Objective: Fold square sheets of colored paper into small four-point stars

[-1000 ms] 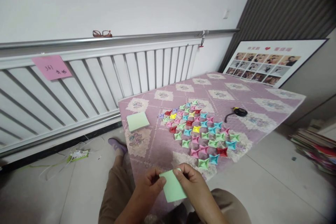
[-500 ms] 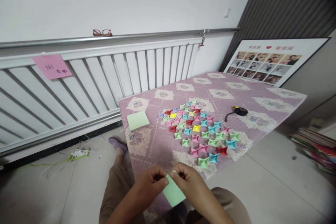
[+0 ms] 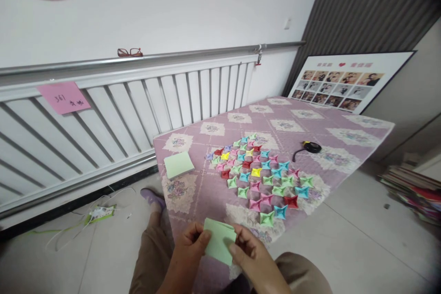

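A folded piece of light green paper (image 3: 219, 241) is held between both hands, close to my lap. My left hand (image 3: 193, 243) pinches its left side, thumb on top. On the right edge, my right hand (image 3: 248, 251) grips it with the thumb across the front; its other fingers are partly hidden behind the sheet. Slightly offset layers show along the paper's top edge. Beyond the hands, several small folded paper shapes (image 3: 256, 172) in green, pink, blue, red and yellow lie in slanting rows. A stack of green paper sheets (image 3: 179, 164) rests near the table's left edge.
The table wears a purple floral cloth (image 3: 206, 188). A coiled black cable (image 3: 312, 147) lies right of the paper shapes. Along the wall runs a white radiator (image 3: 179, 101), with glasses (image 3: 130, 52) on the pipe above. A photo board (image 3: 339, 80) leans at the back right.
The green paper has turned and now shows a wider face, with its layers slightly apart. My right hand has shifted down along its right edge. The camera view has tilted slightly.
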Demonstrator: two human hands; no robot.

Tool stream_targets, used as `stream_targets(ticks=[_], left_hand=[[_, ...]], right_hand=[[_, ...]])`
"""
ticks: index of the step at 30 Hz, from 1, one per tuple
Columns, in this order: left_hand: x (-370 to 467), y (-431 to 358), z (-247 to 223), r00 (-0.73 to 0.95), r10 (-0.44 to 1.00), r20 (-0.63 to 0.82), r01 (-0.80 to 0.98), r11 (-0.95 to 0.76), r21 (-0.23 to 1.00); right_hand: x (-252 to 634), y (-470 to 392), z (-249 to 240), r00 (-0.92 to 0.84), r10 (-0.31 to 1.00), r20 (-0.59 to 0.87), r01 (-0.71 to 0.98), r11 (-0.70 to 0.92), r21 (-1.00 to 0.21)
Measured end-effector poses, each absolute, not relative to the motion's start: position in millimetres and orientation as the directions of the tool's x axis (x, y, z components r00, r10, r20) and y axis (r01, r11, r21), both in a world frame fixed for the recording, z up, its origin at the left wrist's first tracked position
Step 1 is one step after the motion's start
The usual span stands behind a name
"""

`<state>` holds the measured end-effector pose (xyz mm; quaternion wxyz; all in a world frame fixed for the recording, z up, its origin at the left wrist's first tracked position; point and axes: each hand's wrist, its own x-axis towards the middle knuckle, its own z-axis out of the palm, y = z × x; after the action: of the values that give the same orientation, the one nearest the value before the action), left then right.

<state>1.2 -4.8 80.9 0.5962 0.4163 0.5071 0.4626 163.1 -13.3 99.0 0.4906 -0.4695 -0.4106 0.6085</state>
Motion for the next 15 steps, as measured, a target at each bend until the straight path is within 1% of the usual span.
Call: stream_targets(ticks=[2,6,10,15], left_hand=[[3.1,-5.7,75.8,0.034,0.977,-0.211,-0.14,0.214,0.967],[4.8,-7.1,64.3,0.023,0.975,-0.219,-0.189,0.22,0.957],[4.9,-8.9,60.4,0.033,0.973,-0.229,-0.239,0.23,0.943],[5.2,-9.8,69.1,0.078,0.97,-0.23,-0.225,0.242,0.944]], right_hand=[[155.1,-18.7,91.8,-0.086,0.979,-0.184,-0.217,-0.199,-0.956],[148.1,-19.5,83.1,-0.084,0.969,-0.234,-0.173,-0.246,-0.954],[150.9,-16.0,81.7,-0.076,0.974,-0.213,-0.119,-0.221,-0.968],[151.8,-16.7,85.4,-0.04,0.984,-0.171,-0.051,-0.173,-0.984]])
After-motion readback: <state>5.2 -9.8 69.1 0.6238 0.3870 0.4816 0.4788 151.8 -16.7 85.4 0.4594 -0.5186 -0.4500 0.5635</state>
